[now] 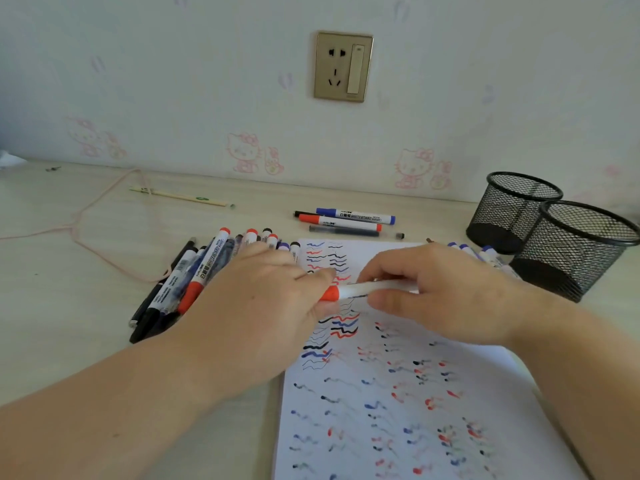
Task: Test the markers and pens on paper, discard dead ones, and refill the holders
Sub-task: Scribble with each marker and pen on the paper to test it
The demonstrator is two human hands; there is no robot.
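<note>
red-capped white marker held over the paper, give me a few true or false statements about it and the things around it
1. Both hands hold the red-capped white marker. True: left hand at the cap, right hand on the barrel.
2. The two black mesh holders are full of pens. False: both look empty.
3. The white paper sheet already bears red, blue and black squiggles. True.
4. The marker pile lies right of the paper. False: it lies left.
5. The gold wall socket has a plug in it. False: nothing is plugged in.
</note>
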